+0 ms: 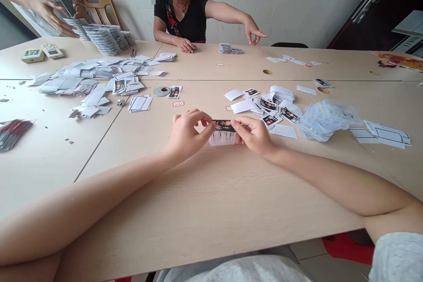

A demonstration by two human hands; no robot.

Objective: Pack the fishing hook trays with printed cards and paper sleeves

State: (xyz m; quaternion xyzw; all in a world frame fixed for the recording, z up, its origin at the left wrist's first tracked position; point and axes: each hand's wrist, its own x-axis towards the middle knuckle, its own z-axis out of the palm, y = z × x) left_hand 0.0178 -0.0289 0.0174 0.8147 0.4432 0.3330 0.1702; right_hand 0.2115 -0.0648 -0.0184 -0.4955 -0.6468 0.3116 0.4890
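Observation:
In front of me, just above the near part of the table, I hold a small clear fish-hook box (222, 139) with dark hooks showing through it. A black printed label (224, 126) lies along its upper edge. My left hand (190, 134) pinches the label's left end between thumb and index finger. On the other side, my right hand (254, 135) grips the right end of the box and label, thumb on top. Beyond my right hand are scattered printed label cards (269, 105) and a heap of clear plastic boxes (325, 119).
Across the table (198, 211) sits a person (180, 20) with one arm stretched sideways. Another person's hand (49, 13) is beside stacked packs (104, 37) at the far left. White cards (79, 79) spread over the left, near a roll of tape (161, 91) and red-and-grey thin items (15, 132).

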